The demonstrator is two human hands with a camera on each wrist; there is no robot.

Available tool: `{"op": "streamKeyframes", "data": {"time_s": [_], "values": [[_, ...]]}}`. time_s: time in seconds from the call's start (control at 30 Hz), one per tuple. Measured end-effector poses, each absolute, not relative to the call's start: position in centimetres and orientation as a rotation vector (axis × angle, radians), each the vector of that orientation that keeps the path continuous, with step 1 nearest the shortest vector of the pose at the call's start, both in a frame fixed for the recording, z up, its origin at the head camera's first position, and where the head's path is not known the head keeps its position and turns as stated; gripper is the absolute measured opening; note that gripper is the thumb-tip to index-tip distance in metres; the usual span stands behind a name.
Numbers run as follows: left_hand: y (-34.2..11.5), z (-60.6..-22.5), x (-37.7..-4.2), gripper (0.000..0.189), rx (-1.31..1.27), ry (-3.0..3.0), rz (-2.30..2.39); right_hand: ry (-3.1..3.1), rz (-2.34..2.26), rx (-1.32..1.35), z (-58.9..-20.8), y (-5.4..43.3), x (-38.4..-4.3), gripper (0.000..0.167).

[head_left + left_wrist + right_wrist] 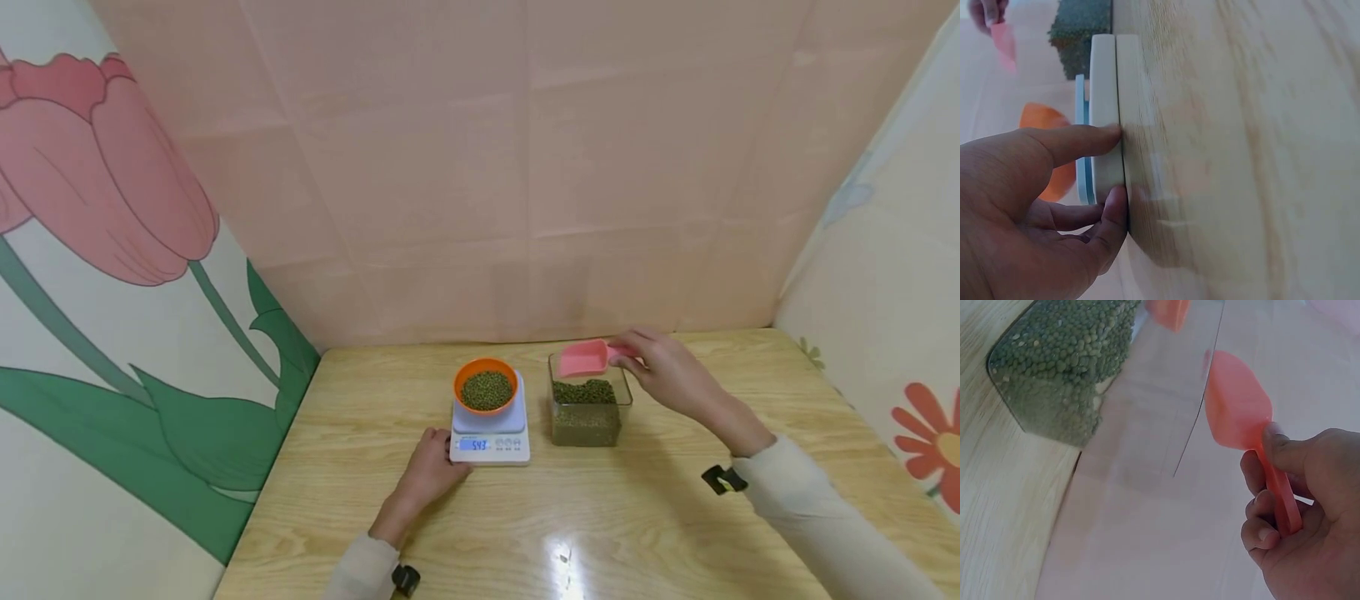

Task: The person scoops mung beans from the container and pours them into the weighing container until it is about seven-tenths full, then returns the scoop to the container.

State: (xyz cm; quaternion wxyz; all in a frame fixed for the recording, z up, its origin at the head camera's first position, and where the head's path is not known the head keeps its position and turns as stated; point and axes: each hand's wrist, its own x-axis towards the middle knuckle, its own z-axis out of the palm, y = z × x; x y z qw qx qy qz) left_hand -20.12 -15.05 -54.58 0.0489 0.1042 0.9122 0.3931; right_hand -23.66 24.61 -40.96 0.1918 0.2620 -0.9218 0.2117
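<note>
My right hand (663,367) grips the handle of a pink scoop (585,358), held over a clear rectangular container (624,392) of green beans (1060,356). No beans show in the scoop's bowl in the right wrist view, where thumb and curled fingers wrap its handle. At the front left corner of a white digital kitchen scale (489,450), my left hand (431,468) holds on, thumb against the front edge and fingers at the side. On the scale's platform sits an orange bowl (459,398) with green beans inside. The scale's display is lit with digits.
A light wood-grain table (360,417) carries everything. Behind it hangs a pink backdrop (435,208), with a tulip-patterned panel (97,208) on the left and a flower-printed one (885,292) on the right. The container stands just right of the scale.
</note>
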Motion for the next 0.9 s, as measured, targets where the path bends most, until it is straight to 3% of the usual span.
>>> {"op": "streamKeyframes", "data": {"time_s": [0.9], "values": [[-15.2, -54.7, -20.1, 0.049, 0.309, 2.785, 1.186, -2.670, 0.469, 0.756, -41.5, 25.8, -23.6, 0.019]]}}
